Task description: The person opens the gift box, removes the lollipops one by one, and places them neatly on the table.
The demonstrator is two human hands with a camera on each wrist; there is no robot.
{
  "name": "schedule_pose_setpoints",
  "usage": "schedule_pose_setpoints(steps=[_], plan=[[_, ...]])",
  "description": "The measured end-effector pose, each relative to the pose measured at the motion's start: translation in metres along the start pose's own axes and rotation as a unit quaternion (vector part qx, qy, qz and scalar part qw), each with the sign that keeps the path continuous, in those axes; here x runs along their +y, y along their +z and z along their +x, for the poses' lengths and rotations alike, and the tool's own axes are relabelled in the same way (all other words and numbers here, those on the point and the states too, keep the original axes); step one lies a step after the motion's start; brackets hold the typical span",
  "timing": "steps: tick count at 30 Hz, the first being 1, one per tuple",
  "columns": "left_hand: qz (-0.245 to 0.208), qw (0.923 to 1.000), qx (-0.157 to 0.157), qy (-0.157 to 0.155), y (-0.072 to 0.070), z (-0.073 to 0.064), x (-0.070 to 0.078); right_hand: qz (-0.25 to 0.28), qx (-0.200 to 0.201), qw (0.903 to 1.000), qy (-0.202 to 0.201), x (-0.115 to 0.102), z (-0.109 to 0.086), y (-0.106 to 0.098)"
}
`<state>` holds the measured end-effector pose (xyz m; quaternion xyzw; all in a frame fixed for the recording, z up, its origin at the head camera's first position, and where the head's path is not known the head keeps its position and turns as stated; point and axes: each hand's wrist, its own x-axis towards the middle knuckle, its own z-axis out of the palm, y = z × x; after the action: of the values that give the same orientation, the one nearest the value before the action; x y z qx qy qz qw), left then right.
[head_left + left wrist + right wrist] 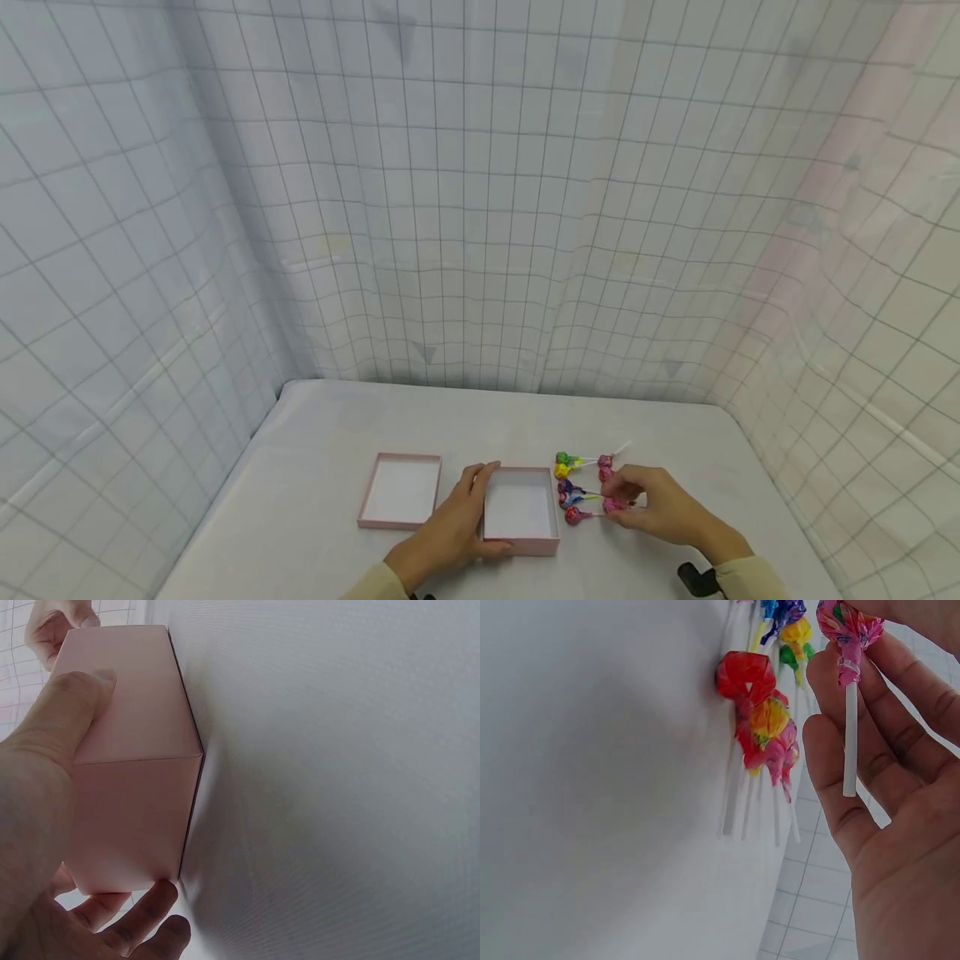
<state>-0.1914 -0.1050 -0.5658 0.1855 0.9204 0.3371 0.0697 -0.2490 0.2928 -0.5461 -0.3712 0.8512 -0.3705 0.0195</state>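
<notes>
My left hand [453, 521] grips the near left corner of a pink open box [536, 547] with a white inside. In the left wrist view the thumb [79, 701] presses on one pink wall, while the fingers curl round the adjoining side. To the right of the box, my right hand [662, 505] pinches a lollipop in a pink patterned wrapper [849, 667]; its white stick points toward the palm. Several more lollipops lie on the table beside that hand, among them a red-wrapped lollipop [744, 681] and a green lollipop [562, 457].
A shallow pink box lid [400, 526], white inside, lies left of my left hand. The white-covered table [315, 433] is enclosed by hanging white cloth with a grid pattern [487, 208] at the back and both sides.
</notes>
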Motion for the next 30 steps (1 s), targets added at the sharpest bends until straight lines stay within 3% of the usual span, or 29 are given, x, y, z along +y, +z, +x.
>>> schedule_pose_setpoints(steps=[7,14,21,30], plan=[[0.003,1.0,0.003,0.009,0.001,-0.002,0.0,-0.013,0.007,0.9998,0.012,0.011,-0.016,0.0],[-0.001,0.9999,0.007,0.008,0.0,-0.001,0.0,-0.015,0.007,0.9999,0.003,0.02,-0.02,0.005],[0.0,1.0,0.005,0.006,0.0,-0.001,0.002,-0.012,-0.019,0.9984,0.052,0.021,-0.019,0.009],[-0.002,1.0,0.0,0.001,-0.001,0.0,0.002,-0.042,0.009,0.9991,-0.001,0.023,-0.021,0.011]])
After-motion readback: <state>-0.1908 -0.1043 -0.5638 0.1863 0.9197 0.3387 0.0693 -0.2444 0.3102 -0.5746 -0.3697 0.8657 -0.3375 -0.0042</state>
